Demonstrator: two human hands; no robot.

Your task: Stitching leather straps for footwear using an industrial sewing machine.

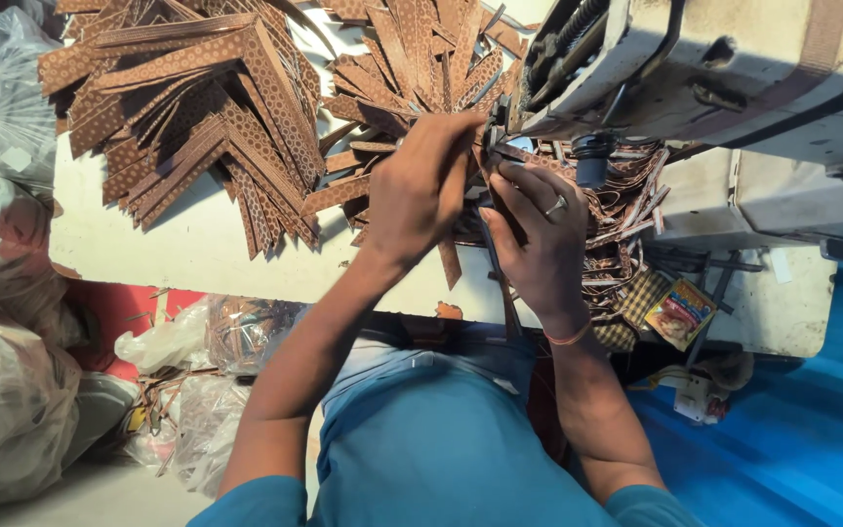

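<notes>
My left hand [423,185] and my right hand [539,234] meet under the head of a white sewing machine [734,73], close to its needle area. Between them they pinch a brown patterned strap piece [496,156] that lies on the machine bed. My left fingers point toward the needle; my right hand, with a ring on one finger and a thin band at the wrist, presses the strap from the near side. The needle itself is hidden behind my fingers.
A big stack of folded brown patterned straps [197,107] lies on the white table [197,254] at left, more straps [412,59] fan out behind my hands. Finished loops [626,210] pile at right beside a small coloured packet [680,312]. Clear plastic bags [2,390] crowd the floor at left.
</notes>
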